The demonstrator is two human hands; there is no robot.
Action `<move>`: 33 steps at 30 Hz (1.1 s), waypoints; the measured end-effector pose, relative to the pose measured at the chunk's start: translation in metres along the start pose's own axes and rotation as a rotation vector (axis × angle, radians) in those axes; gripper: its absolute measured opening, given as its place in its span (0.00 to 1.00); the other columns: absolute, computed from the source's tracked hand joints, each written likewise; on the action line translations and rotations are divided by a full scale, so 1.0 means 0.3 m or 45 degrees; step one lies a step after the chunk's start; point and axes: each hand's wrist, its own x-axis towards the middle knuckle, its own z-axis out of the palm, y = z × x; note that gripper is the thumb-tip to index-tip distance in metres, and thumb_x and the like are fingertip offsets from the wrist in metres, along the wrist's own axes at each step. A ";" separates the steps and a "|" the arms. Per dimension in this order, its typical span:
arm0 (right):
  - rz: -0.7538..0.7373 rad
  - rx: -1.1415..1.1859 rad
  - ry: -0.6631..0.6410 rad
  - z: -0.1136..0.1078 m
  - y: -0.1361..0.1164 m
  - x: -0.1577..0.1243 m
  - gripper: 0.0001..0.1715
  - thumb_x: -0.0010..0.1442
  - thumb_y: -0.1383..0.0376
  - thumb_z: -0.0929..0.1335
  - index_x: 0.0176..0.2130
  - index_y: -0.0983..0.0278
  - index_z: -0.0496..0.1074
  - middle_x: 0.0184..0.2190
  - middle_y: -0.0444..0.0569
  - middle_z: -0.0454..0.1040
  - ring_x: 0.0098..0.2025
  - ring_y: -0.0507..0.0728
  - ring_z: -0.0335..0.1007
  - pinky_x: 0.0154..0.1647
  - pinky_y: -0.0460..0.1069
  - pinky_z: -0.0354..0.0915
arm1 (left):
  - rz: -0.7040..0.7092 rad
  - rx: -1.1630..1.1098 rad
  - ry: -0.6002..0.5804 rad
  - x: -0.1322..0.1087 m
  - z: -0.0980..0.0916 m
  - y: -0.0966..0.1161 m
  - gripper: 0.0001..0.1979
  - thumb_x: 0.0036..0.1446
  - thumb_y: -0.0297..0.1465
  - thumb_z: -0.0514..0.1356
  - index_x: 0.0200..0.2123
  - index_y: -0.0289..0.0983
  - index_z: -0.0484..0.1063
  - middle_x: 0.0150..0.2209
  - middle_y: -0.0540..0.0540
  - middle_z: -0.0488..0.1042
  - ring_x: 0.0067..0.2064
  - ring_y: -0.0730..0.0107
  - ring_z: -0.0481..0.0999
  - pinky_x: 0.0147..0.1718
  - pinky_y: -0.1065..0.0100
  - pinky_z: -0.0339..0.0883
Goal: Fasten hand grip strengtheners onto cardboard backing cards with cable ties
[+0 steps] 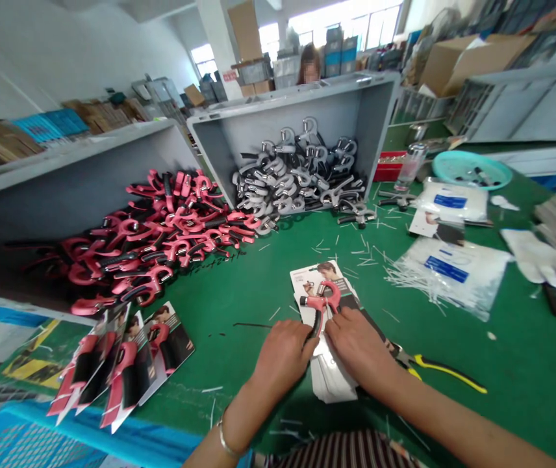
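Observation:
A pink and black hand grip strengthener (315,302) lies on a printed backing card (351,296), with a thin white tie near its spring end. My left hand (285,351) is closed around its left black handle, thumb toward the card. My right hand (358,341) is closed at the other handle, its fingertips bent down and partly hidden. Under both hands is a stack of white cards (331,383). Beside my right forearm lie yellow-handled pliers (448,372). Pink strengtheners mounted on cards (129,377) stand at the left table edge.
Tipped grey bins hold loose pink strengtheners (171,227) and grey strengtheners (297,175). Bags of white ties (453,273), a turquoise dish (473,170) and a white glove (541,257) lie to the right. A blue crate (29,432) sits front left. One person (310,65) is behind the bins.

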 end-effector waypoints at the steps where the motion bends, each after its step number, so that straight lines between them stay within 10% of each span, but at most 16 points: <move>1: 0.014 0.037 0.013 -0.003 0.002 0.004 0.08 0.62 0.74 0.66 0.33 0.67 0.74 0.32 0.56 0.75 0.37 0.63 0.66 0.40 0.57 0.58 | -0.003 -0.081 0.014 -0.006 -0.005 -0.014 0.12 0.65 0.34 0.54 0.38 0.36 0.75 0.36 0.42 0.76 0.40 0.58 0.74 0.44 0.57 0.66; 9: 0.004 0.771 0.138 0.008 0.077 -0.001 0.07 0.66 0.67 0.66 0.38 0.60 0.76 0.36 0.45 0.78 0.40 0.58 0.67 0.44 0.53 0.57 | 0.082 -0.670 0.276 -0.015 0.038 -0.064 0.09 0.63 0.27 0.56 0.41 0.40 0.77 0.39 0.46 0.77 0.43 0.66 0.74 0.46 0.66 0.66; 33: -0.082 0.553 0.167 -0.003 0.113 -0.018 0.10 0.67 0.64 0.66 0.33 0.62 0.72 0.31 0.47 0.75 0.38 0.59 0.63 0.42 0.52 0.54 | -0.269 -1.458 0.195 0.032 0.128 -0.030 0.06 0.55 0.32 0.64 0.34 0.35 0.75 0.33 0.47 0.75 0.34 0.68 0.75 0.37 0.68 0.68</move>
